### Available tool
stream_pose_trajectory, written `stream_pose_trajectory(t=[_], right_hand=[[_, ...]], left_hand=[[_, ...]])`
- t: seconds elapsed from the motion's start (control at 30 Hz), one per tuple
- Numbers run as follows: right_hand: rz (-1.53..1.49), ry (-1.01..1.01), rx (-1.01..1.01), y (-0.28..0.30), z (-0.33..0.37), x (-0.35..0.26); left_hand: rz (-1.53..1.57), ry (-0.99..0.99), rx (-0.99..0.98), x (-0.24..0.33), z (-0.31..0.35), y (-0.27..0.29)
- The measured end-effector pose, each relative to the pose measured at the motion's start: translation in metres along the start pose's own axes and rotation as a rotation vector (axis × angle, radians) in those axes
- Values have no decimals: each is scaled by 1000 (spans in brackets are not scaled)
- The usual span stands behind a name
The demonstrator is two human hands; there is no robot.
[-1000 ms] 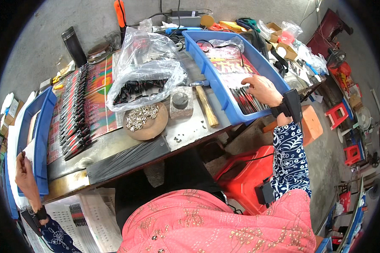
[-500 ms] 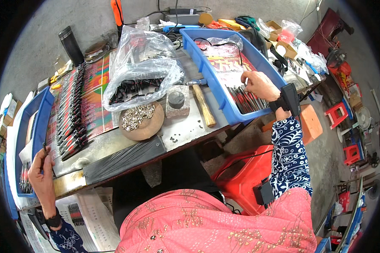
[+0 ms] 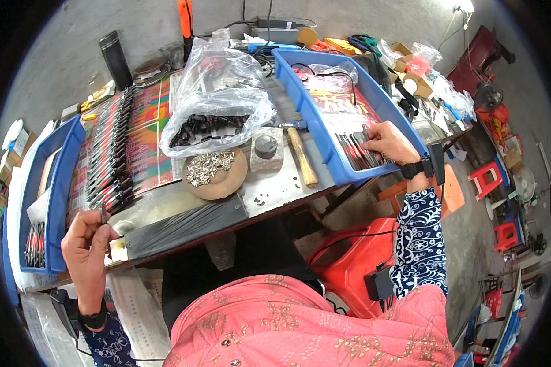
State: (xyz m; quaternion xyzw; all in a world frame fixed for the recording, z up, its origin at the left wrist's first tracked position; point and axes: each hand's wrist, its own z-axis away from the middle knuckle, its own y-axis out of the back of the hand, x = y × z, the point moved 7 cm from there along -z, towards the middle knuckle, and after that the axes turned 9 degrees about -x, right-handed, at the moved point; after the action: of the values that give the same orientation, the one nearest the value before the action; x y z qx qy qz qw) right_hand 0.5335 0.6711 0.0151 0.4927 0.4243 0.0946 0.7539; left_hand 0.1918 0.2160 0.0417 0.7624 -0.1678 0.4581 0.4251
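Observation:
My left hand (image 3: 90,240) is raised over the table's near left edge, thumb and fingers closed on a slim dark piece (image 3: 104,214) that juts up from the fingertips. Just beyond it runs a long row of slim black-and-red pieces (image 3: 109,147), laid close together on a colourful printed sheet (image 3: 150,156). My right hand (image 3: 390,143) is inside the right blue bin (image 3: 327,156), pinched at the top of a slim dark piece (image 3: 365,129). More black-and-red pieces (image 3: 354,151) stand side by side there, partly under the hand.
Between the hands lie a clear bag of black parts (image 3: 208,128), a round dish (image 3: 217,192) of small metal pins (image 3: 209,166), a metal block (image 3: 267,160) and a wooden-handled hammer (image 3: 303,159). Another blue bin (image 3: 56,244) stands far left. A red stool (image 3: 355,257) is below the table.
My left hand has moved right, away from the left bin, with the slim dark piece. The right hand has come lower onto the pieces in its bin. The view has shifted slightly.

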Motion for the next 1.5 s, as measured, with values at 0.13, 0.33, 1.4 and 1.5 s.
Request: stream_pose_trajectory(t=[0.13,0.33,1.4,1.5], right_hand=[[-63,123,228,11,16,-35],[-159,318,500,-9,71,-129],[-869,609,-281,-230,90,-262],[-841,607,-277,-230,90,-263]], left_hand=[[96,60,14,5,1,-9],[204,75,65,14,13,-28],[911,165,-178,-6,37,-114],[933,159,-173,-6,37,-116]])
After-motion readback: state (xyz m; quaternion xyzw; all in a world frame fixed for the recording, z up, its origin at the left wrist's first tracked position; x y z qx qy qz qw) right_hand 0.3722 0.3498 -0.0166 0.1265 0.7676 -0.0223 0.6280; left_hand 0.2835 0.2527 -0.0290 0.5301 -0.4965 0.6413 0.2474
